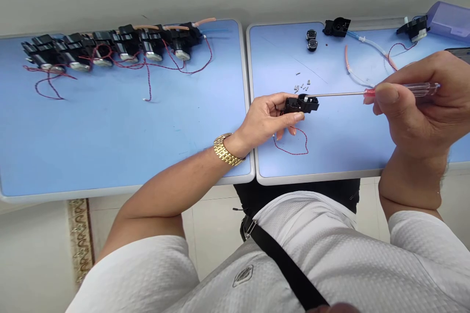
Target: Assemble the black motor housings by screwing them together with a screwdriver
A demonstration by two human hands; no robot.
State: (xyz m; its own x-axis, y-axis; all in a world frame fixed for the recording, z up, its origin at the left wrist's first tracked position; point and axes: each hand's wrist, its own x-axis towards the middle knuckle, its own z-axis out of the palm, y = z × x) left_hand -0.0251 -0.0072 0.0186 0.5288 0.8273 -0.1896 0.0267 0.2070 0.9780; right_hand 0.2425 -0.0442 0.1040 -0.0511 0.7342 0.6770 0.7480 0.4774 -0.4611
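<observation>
While the left hand [271,118] pinches the black housing [311,105] between fingers and thumb above the blue table [341,149], the right hand [422,107] is wrapped around a screwdriver [338,94], its tip at the housing. Probably light, stiff plastic, the housing seems best held by its sides, sparing the thin red wire [307,147].

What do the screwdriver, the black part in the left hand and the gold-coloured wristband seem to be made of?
Screwdriver: smooth, shiny grey shaft, so probably steel; see-through handle, likely clear plastic.
Black part: probably moulded plastic, judging by its dark, fairly smooth surface and shaped edges.
Wristband: apparently polished metal, given its bright linked pieces; whether solid gold or plated, I cannot tell.
</observation>
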